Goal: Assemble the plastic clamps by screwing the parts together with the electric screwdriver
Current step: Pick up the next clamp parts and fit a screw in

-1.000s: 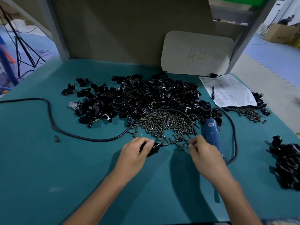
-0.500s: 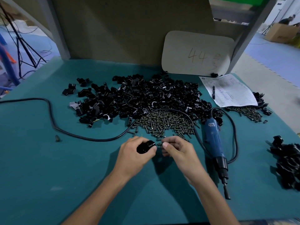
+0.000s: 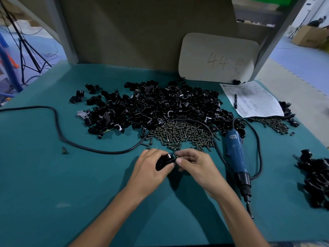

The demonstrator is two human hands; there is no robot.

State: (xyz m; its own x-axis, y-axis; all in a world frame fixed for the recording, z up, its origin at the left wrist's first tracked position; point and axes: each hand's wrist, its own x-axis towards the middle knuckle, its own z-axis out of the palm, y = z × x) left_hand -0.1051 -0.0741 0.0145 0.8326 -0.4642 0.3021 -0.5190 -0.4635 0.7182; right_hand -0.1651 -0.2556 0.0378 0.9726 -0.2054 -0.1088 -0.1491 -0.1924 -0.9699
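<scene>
While left grip [image 3: 150, 169] holds clamp [image 3: 164, 160] | right grip [image 3: 196, 166] pinches screw [image 3: 176, 156] (against clamp) | screwdriver [image 3: 236, 154] lies just beside

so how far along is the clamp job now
Early, probably. The heap at the right edge may be finished clamps. In hand: the left hand grips a black clamp while the right hand pinches a screw against it; the electric screwdriver lies unheld on the mat. Left: the big parts pile and screw pile.

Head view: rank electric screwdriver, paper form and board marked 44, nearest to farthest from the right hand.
1. Electric screwdriver, just beside the right hand, on its right.
2. Paper form, back right.
3. Board marked 44, upright at the back.
</scene>
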